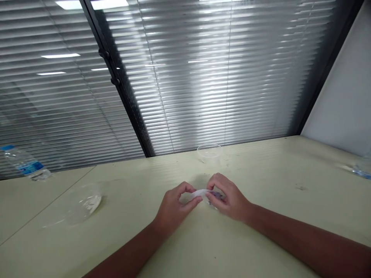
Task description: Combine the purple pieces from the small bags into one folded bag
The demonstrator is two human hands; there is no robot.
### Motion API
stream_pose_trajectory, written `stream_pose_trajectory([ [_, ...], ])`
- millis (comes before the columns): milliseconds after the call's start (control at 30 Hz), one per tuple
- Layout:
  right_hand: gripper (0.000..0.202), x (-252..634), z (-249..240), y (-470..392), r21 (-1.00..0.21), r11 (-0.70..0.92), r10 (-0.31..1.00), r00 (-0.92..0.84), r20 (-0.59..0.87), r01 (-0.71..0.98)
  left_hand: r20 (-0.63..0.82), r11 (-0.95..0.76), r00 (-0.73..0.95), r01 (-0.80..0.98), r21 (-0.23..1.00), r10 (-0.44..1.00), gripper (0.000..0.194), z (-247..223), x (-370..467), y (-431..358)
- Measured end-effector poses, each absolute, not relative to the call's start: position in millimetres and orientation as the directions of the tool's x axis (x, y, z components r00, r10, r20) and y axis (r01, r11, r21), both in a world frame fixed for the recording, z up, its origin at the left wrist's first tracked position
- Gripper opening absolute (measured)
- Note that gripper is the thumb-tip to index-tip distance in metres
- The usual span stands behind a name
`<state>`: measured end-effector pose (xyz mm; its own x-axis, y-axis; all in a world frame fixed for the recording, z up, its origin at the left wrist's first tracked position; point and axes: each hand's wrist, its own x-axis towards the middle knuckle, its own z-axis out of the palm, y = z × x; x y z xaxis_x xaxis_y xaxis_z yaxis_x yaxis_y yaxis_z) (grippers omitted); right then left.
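Observation:
Both of my hands pinch a small white packet (199, 192), thin and partly see-through, above the pale tabletop. My left hand (175, 206) has thumb and fingers closed on its left end. My right hand (230, 197) grips the other end, where dark bluish print shows beside the fingers. What is inside the packet, if anything, cannot be made out. Just beyond the hands, a clear round plastic tub (209, 153) stands near the back of the table.
On the left of the pale table (275, 177) lies a clear plastic bag (84, 204) with something white in it. A blue-capped water bottle (27, 166) stands at the far left. Part of another clear bottle (362, 168) shows at the right edge. Window blinds (203, 77) rise behind.

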<state>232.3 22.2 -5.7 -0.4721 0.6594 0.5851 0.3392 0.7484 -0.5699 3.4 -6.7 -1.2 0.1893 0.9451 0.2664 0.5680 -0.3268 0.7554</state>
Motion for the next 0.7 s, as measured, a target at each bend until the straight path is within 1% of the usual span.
stream_pose_trajectory([
  [100,0.014,233,-8,24,-0.692,0.647,0.735,-0.506,0.452,0.321,0.216,-0.305,0.221,0.571,0.762,0.951,0.027,-6,-1,-1],
  [167,0.021,234,-9,26,-0.731,0.595,0.760,-0.530,0.377,0.335,0.166,-0.283,0.257,0.537,0.795,0.952,0.026,-9,-3,1],
  [267,0.032,234,-11,26,-0.738,0.571,0.764,-0.561,0.317,0.360,0.092,-0.269,0.371,0.461,0.846,0.924,0.027,-11,-2,4],
  [333,0.040,234,-12,25,-0.724,0.577,0.754,-0.587,0.295,0.378,0.109,-0.321,0.430,0.461,0.827,0.896,0.027,-11,-1,5],
  [400,0.046,233,-13,25,-0.705,0.592,0.746,-0.598,0.294,0.392,0.161,-0.400,0.461,0.484,0.778,0.873,0.025,-11,0,6],
  [467,0.047,231,-16,26,-0.671,0.621,0.738,-0.592,0.324,0.406,0.186,-0.425,0.449,0.517,0.743,0.874,0.020,-12,0,6],
  [567,0.047,230,-21,30,-0.613,0.640,0.755,-0.528,0.389,0.463,0.175,-0.358,0.341,0.604,0.712,0.924,0.020,-15,-2,8],
  [633,0.047,230,-25,33,-0.610,0.596,0.799,-0.460,0.387,0.523,0.186,-0.328,0.278,0.663,0.673,0.942,0.025,-17,-3,9],
  [700,0.041,230,-26,36,-0.619,0.550,0.834,-0.411,0.370,0.560,0.232,-0.340,0.249,0.702,0.626,0.940,0.029,-19,-4,10],
])
